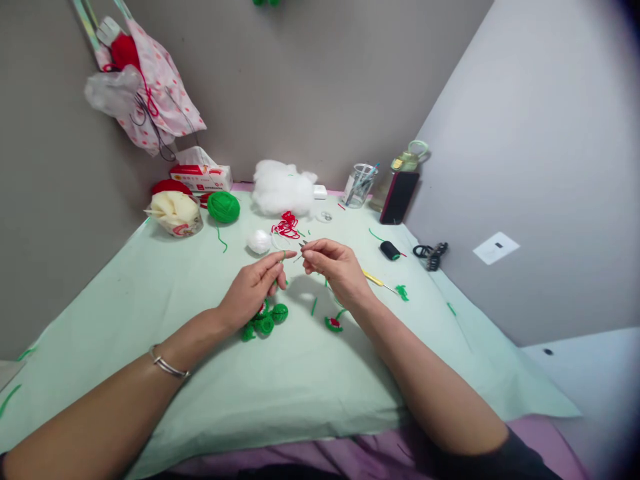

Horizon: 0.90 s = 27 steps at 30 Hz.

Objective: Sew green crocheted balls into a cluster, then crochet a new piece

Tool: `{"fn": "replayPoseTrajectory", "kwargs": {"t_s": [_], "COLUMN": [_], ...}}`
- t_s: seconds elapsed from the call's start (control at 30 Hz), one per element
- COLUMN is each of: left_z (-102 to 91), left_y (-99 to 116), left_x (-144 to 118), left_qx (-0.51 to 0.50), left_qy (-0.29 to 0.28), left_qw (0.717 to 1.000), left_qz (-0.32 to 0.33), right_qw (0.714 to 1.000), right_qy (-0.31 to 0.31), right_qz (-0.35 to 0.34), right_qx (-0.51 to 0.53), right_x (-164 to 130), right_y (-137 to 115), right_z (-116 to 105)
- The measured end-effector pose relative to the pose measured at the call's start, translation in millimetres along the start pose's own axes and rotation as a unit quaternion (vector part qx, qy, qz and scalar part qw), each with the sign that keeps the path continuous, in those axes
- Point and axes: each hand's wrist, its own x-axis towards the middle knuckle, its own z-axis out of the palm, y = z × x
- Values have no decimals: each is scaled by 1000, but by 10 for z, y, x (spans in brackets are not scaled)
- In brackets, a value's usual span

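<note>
I am watching a small needle (pixel 302 245) being pinched at the fingertips of the right hand (pixel 334 267), its long axis lying roughly level and pointing left toward the left hand (pixel 254 287). The left hand is closing thumb and forefinger on a short green strand (pixel 284 255); the two sets of fingertips are standing just apart above the middle of the surface (pixel 300 380). The right hand is the nearer to the needle; the strand is approaching from its left. Whether strand and needle are touching, I cannot tell. Beneath the left hand, green crocheted pieces (pixel 265 323) are lying on the green cloth, with another piece (pixel 333 324) under the right wrist. Farther out are lying a white ball (pixel 259 241), a red yarn tangle (pixel 287 225), a green yarn ball (pixel 223 207) and white stuffing (pixel 283 188).
</note>
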Motion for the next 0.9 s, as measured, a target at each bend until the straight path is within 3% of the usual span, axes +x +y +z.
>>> {"fn": "replayPoseTrajectory", "kwargs": {"t_s": [0.13, 0.3, 0.5, 0.9], "left_z": [90, 76, 56, 69], "left_y": [-69, -59, -41, -82], "left_x": [-56, -56, -45, -55], "left_qx": [63, 105, 122, 138], "left_qy": [-29, 21, 27, 19], "left_qw": [997, 992, 989, 986], "left_qz": [40, 72, 83, 91], "right_qw": [1000, 992, 968, 945], "right_qy": [7, 16, -54, -19], "right_qz": [9, -54, -56, -102], "right_qx": [23, -109, -237, -311], "right_x": [-60, -109, -161, -199], "right_y": [-24, -33, -7, -9], "right_z": [88, 139, 157, 157]}}
